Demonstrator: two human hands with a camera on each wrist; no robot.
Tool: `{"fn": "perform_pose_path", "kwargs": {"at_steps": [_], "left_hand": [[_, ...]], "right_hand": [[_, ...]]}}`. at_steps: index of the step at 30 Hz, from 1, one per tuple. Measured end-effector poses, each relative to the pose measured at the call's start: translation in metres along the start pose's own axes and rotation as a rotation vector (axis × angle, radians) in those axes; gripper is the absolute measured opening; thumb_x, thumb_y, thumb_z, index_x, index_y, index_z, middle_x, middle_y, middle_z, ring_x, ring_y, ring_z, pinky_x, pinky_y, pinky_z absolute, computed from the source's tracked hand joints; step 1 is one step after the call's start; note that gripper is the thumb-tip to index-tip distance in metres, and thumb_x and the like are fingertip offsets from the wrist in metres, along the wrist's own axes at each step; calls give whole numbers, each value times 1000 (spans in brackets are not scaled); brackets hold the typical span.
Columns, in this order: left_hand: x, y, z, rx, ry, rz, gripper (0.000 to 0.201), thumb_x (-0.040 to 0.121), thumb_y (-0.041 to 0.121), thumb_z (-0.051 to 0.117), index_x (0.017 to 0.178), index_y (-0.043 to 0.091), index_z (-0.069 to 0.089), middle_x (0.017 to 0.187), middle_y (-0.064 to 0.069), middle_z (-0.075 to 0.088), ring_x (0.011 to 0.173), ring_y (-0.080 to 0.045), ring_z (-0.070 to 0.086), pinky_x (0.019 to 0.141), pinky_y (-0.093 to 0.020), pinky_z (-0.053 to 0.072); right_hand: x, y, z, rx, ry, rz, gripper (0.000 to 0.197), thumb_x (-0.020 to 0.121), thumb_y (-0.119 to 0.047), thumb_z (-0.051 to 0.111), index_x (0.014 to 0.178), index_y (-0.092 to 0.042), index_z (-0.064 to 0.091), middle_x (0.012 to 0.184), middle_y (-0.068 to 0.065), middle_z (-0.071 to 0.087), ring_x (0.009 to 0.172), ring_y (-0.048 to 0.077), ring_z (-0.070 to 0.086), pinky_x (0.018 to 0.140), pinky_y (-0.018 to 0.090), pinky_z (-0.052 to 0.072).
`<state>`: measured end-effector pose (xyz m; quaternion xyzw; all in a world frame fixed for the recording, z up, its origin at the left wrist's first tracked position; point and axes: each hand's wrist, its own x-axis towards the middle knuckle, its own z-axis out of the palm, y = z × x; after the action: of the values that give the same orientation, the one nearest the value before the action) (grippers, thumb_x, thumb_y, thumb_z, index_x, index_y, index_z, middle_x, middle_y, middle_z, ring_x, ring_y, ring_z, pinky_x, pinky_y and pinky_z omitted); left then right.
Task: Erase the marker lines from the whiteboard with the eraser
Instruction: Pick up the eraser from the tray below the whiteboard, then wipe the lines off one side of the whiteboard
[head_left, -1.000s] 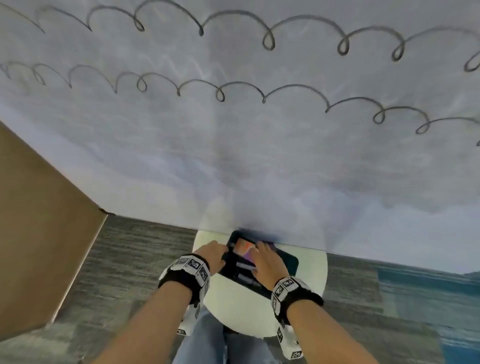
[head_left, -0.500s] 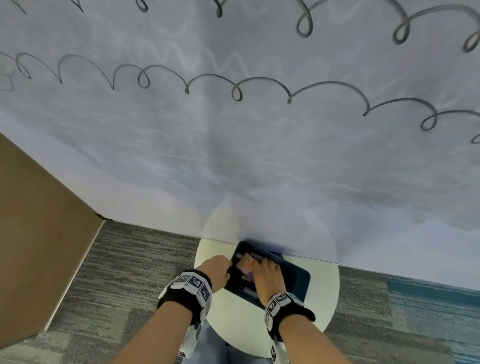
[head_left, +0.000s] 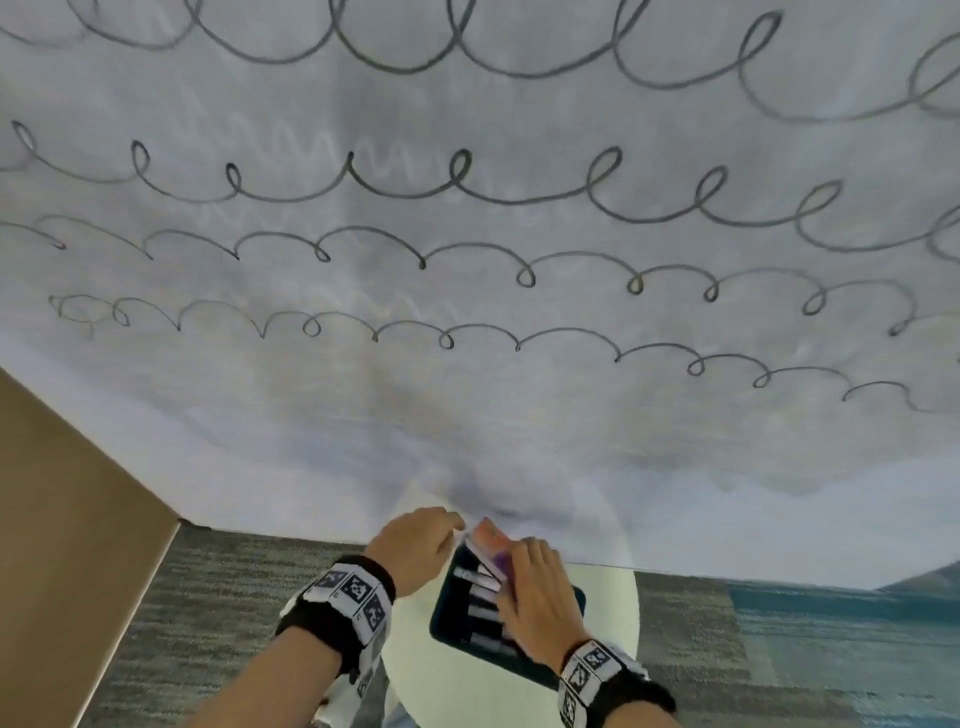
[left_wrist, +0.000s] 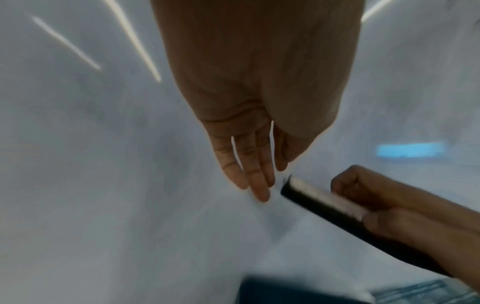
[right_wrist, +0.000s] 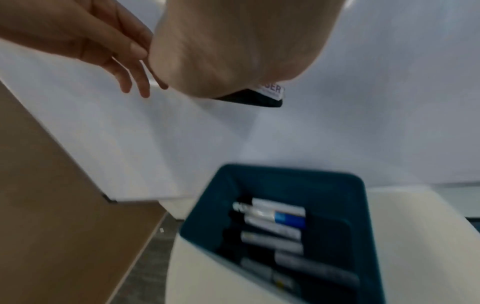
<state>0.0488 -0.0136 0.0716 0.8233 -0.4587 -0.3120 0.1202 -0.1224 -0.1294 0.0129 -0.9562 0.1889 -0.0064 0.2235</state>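
Observation:
The whiteboard (head_left: 467, 426) fills the upper view, with several rows of looped black marker lines (head_left: 483, 195) across it. My right hand (head_left: 524, 566) grips the eraser (head_left: 488, 538), lifted above the tray near the board's bottom edge. In the right wrist view the eraser (right_wrist: 262, 98) shows its black felt and a white label below my palm. My left hand (head_left: 447, 522) hovers just left of it with straight fingers (left_wrist: 255, 179) and holds nothing. The left wrist view shows the eraser (left_wrist: 319, 200) in my right hand (left_wrist: 394, 207).
A teal tray (right_wrist: 361, 205) of several markers (right_wrist: 278, 216) sits on a round white table (head_left: 457, 691) against the board. A brown panel (head_left: 67, 519) stands at the left. Grey and blue carpet (head_left: 779, 649) lies below.
My right hand has lifted the eraser out of the tray. My left hand has let go of the tray's edge and opened. My head has tilted up, so more rows of lines show.

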Motion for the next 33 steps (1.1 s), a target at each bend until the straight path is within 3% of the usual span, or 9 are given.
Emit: {"fn": "perform_pose_path", "kwargs": {"at_steps": [2, 5, 10, 14, 18, 22, 26, 29, 33], "left_hand": [[-7, 18, -33, -14, 113, 100, 32, 99, 19, 39, 125, 21, 58, 118, 4, 63, 103, -16, 58, 83, -22, 41], [-21, 45, -90, 9, 298, 270, 31, 95, 20, 43, 116, 19, 65, 102, 1, 70, 89, -21, 64, 72, -22, 43], [-47, 91, -189, 49, 585, 500, 33, 90, 33, 37, 102, 24, 67, 78, 11, 67, 65, -8, 62, 55, -16, 43], [-63, 126, -253, -1, 780, 622, 24, 94, 39, 40, 107, 35, 60, 60, 24, 54, 50, -2, 50, 44, -22, 42], [-75, 160, -302, 39, 950, 733, 25, 94, 34, 41, 111, 31, 59, 66, 16, 62, 52, 0, 52, 45, -19, 43], [-87, 206, -341, 57, 1158, 846, 29, 93, 30, 43, 107, 18, 66, 83, 14, 63, 68, 4, 50, 57, -7, 39], [-77, 248, -366, 90, 1229, 905, 32, 92, 26, 44, 116, 12, 60, 102, 2, 60, 94, -12, 53, 81, -23, 40], [-63, 283, -376, 179, 1249, 870, 44, 91, 30, 43, 129, 11, 50, 121, -5, 53, 112, -21, 47, 95, -33, 32], [-39, 334, -383, 296, 1255, 818, 55, 89, 33, 44, 139, 11, 38, 137, -8, 42, 128, -24, 37, 108, -41, 23]], "right_hand": [[3, -12, -34, 101, 114, 25, 27, 79, -26, 39, 105, -21, 46, 93, -3, 50, 79, 16, 44, 72, 28, 42], [10, -36, -90, 260, 292, 63, 47, 82, -27, 37, 128, -24, 44, 103, -4, 48, 88, 15, 43, 77, 25, 39], [26, -74, -190, 397, 657, -22, 35, 93, -43, 42, 128, -43, 36, 111, -14, 46, 98, 9, 51, 81, 26, 45], [45, -104, -269, 415, 880, -140, 53, 98, -40, 40, 148, -27, 34, 122, -11, 46, 108, 14, 51, 90, 23, 44], [52, -124, -337, 412, 1144, -178, 54, 97, -36, 39, 150, -30, 30, 121, -5, 47, 113, 9, 48, 95, 9, 35], [52, -125, -392, 374, 1366, -198, 55, 96, -36, 39, 149, -24, 32, 116, 6, 45, 108, 3, 45, 92, 5, 33], [49, -111, -430, 308, 1517, -184, 57, 94, -31, 43, 148, -17, 30, 117, 10, 41, 106, 0, 41, 91, 0, 31], [45, -88, -453, 253, 1555, -137, 59, 93, -32, 42, 148, -12, 34, 115, 7, 37, 97, 13, 40, 88, 1, 32], [37, -40, -482, 184, 1580, -59, 60, 95, -37, 38, 150, -13, 31, 112, 3, 35, 97, 18, 39, 83, 16, 35]]}}
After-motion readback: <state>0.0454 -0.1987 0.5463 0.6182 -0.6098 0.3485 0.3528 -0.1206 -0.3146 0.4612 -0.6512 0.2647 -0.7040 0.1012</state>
